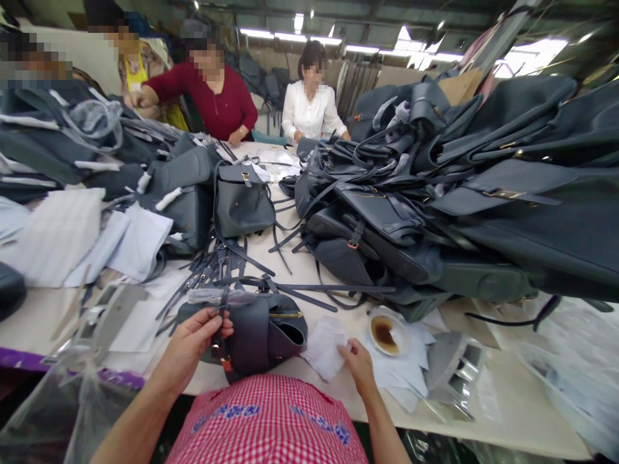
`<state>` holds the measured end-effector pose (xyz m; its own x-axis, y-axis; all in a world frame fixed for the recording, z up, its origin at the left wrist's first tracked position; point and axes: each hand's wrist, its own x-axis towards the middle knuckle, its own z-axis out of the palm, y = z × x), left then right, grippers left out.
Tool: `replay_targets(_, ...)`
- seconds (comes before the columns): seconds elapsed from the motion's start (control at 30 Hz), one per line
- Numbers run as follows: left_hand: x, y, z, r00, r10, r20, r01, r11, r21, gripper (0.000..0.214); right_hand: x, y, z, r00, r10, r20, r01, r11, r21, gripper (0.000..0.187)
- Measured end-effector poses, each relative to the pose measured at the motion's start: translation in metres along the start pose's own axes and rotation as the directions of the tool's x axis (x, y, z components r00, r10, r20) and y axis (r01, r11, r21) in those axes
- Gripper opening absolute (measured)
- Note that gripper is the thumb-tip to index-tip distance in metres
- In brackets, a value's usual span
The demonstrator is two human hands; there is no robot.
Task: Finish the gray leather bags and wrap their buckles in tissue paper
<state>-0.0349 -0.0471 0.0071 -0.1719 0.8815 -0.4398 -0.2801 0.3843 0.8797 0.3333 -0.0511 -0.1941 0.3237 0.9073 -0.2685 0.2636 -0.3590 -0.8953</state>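
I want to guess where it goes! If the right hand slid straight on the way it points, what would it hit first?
Most likely the white cloth: the fingertips of the right hand are at its edge. Past it lies the dark bag, though depth is unclear.

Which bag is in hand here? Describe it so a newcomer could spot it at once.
Start at the long pale table heaped with dark bags. At its near edge, in front of the red-checked shirt, sits a small dark bag, the left hand pinching its strap. Unlike the heaps, it sits alone, mouth open.
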Motion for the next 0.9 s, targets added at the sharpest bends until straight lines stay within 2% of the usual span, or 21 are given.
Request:
replay_targets(0.2,0.000,0.001,0.000,1.000,-0.003,0.010,0.003,0.999,-0.032,0.032,-0.008,-0.015,-0.001,0.991,0.109,0.078,-0.129,0.935,0.331,0.037)
replay_targets(0.37,0.000,0.001,-0.002,0.999,0.024,0.031,-0.023,0.998,-0.059,0.028,-0.012,-0.035,-0.004,0.991,0.110,0.076,-0.133,0.880,0.457,0.048)
replay_targets(0.5,0.002,0.000,-0.003,0.999,0.043,0.026,-0.042,0.997,-0.059,0.027,-0.023,-0.065,-0.008,0.985,0.093,0.149,-0.156,0.853,0.499,0.046)
replay_targets(0.63,0.004,0.001,0.002,0.997,0.078,0.024,-0.077,0.997,-0.019,0.026,-0.049,-0.111,-0.007,0.947,0.080,0.312,-0.268,0.734,0.624,0.038)
replay_targets(0.7,0.005,0.003,0.005,0.995,0.095,0.042,-0.095,0.995,-0.003,0.024,-0.066,-0.135,0.001,0.907,0.088,0.411,-0.348,0.704,0.619,0.040)
replay_targets(0.73,0.006,0.005,0.006,0.994,0.095,0.053,-0.095,0.995,-0.004,0.024,-0.074,-0.147,0.009,0.872,0.089,0.482,-0.395,0.709,0.584,0.042)
replay_targets(0.8,0.009,0.008,0.005,0.995,0.073,0.075,-0.072,0.997,-0.016,0.025,-0.086,-0.168,0.031,0.766,0.092,0.637,-0.465,0.763,0.449,0.045)
replay_targets(0.87,0.012,0.012,0.001,0.997,0.034,0.073,-0.033,0.999,-0.011,0.028,-0.093,-0.185,0.060,0.670,0.097,0.736,-0.430,0.859,0.278,0.044)
replay_targets(0.9,0.013,0.014,-0.001,0.998,0.018,0.063,-0.017,1.000,-0.002,0.030,-0.093,-0.193,0.074,0.645,0.094,0.758,-0.373,0.905,0.205,0.043)
